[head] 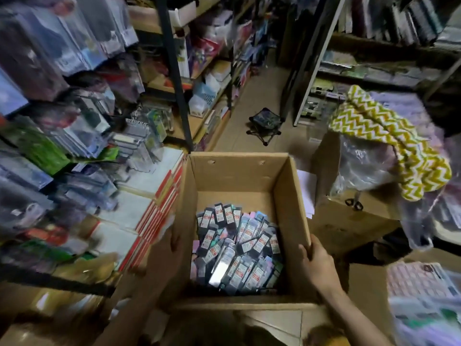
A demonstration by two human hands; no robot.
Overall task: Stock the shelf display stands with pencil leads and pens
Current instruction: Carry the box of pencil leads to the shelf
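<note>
cardboard box [294, 196]: plain brown corrugated card, matt, walls smooth with soft creases, two punched holes in the far wall
pencil lead packs [237, 250]: clear glossy plastic sleeves over dark card with printed paper labels; one pack throws back a bright glare
scarf [389, 143]: soft knitted cloth, yellow and white zigzag, matt
plastic bag [361, 168]: thin clear film, crinkled and shiny
shelf upright [174, 71]: dark metal, smooth, dull sheen
hanging packets [62, 46]: glossy clear wrapping, blurred
floor [264, 96]: beige tiles, smooth
scissors [354, 204]: black plastic handles, matt
</note>
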